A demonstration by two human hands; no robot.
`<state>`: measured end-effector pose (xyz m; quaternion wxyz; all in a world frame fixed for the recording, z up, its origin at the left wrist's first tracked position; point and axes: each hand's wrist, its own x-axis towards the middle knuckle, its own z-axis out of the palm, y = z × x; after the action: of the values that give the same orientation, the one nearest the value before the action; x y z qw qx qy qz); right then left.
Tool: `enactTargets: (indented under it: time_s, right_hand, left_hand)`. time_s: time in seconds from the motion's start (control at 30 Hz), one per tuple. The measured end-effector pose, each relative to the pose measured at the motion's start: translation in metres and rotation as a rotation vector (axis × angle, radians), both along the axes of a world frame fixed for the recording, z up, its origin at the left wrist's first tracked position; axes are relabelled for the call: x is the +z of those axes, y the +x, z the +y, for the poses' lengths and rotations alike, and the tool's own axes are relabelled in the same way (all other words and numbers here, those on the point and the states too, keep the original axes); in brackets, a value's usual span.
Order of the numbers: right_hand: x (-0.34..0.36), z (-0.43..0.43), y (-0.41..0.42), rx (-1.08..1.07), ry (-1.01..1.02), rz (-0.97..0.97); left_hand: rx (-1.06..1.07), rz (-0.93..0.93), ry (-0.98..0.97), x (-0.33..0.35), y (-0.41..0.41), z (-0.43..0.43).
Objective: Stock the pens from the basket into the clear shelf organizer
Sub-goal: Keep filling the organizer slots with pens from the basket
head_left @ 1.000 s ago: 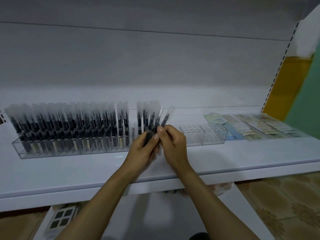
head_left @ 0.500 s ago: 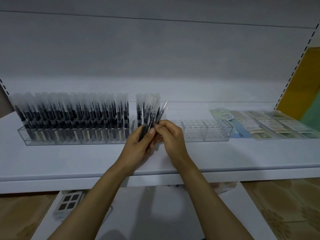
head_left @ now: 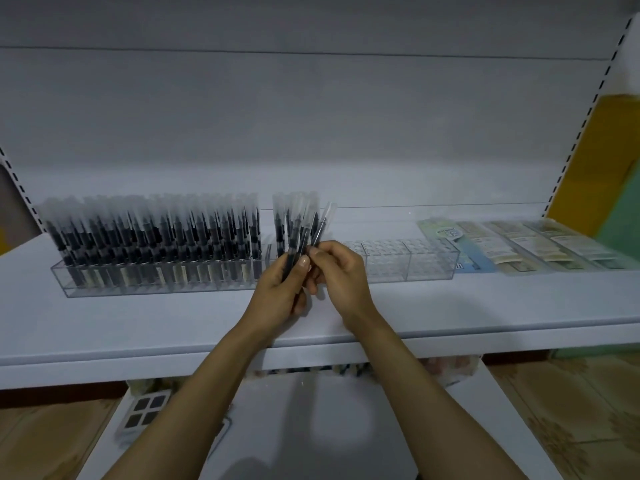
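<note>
A long clear shelf organizer (head_left: 429, 268) lies along the white shelf (head_left: 173, 327). Its left part is packed with upright black pens in clear sleeves (head_left: 156, 237); its right cells stand bare. My left hand (head_left: 280, 289) grips a small bunch of sleeved pens (head_left: 298, 230), held upright in front of the organizer's middle. My right hand (head_left: 343, 275) pinches one pen (head_left: 320, 226) at the right edge of that bunch, angled slightly to the right. The basket is not in view.
Flat packaged cards (head_left: 519, 247) lie on the shelf to the right of the organizer. A lower white shelf (head_left: 311, 427) holds a small boxed item (head_left: 145, 410) at the left. The shelf's slotted upright (head_left: 581, 126) rises at the right.
The view has drifted, so the shelf sits a little differently in frame. Both hands stay together at the bunch, and the right hand's pen stands closer to it than a second ago.
</note>
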<state>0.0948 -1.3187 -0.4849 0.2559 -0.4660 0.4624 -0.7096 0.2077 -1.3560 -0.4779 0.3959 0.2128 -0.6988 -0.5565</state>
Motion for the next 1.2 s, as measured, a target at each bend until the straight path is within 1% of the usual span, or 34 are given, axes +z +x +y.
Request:
enactTargets:
  time_s: [0.07, 0.17, 0.23, 0.33, 0.43, 0.63, 0.7, 0.8, 0.87, 1.03, 1.2]
  right_hand:
    - [0.004, 0.001, -0.004, -0.048, -0.012, 0.026]
    - [0.023, 0.000, -0.023, -0.190, -0.094, -0.018]
    - [0.038, -0.005, -0.041, -0.244, -0.097, 0.014]
    - [0.048, -0.019, -0.058, -0.197, 0.041, 0.150]
    - [0.048, -0.029, -0.065, -0.147, 0.144, 0.231]
    - [0.037, -0.031, -0.072, -0.092, 0.135, 0.284]
    - [0.034, -0.031, -0.073, -0.089, 0.157, 0.370]
    - [0.032, -0.031, -0.068, -0.129, 0.220, 0.626]
    - [0.031, -0.031, -0.066, -0.162, 0.238, 0.702]
    - [0.029, -0.035, -0.066, -0.212, 0.236, 0.709]
    - [0.030, -0.035, -0.066, -0.204, 0.251, 0.671]
  left_hand:
    - [-0.008, 0.012, 0.018, 0.001, 0.000, 0.002]
    - [-0.001, 0.010, 0.023, 0.002, -0.001, 0.000]
    - [0.015, 0.014, 0.029, -0.001, 0.000, -0.002]
    - [0.008, 0.051, 0.097, -0.003, -0.001, -0.003]
    - [0.020, 0.039, 0.091, -0.002, -0.001, -0.003]
    - [0.018, 0.036, 0.098, -0.002, -0.002, -0.004]
    - [0.015, 0.034, 0.110, -0.003, -0.002, -0.005]
    - [0.027, 0.027, 0.114, -0.004, -0.002, -0.005]
    - [0.038, 0.039, 0.111, -0.003, -0.003, -0.004]
    - [0.104, 0.092, 0.107, -0.003, -0.002, -0.002]
    - [0.110, 0.094, 0.123, -0.001, 0.000, -0.001]
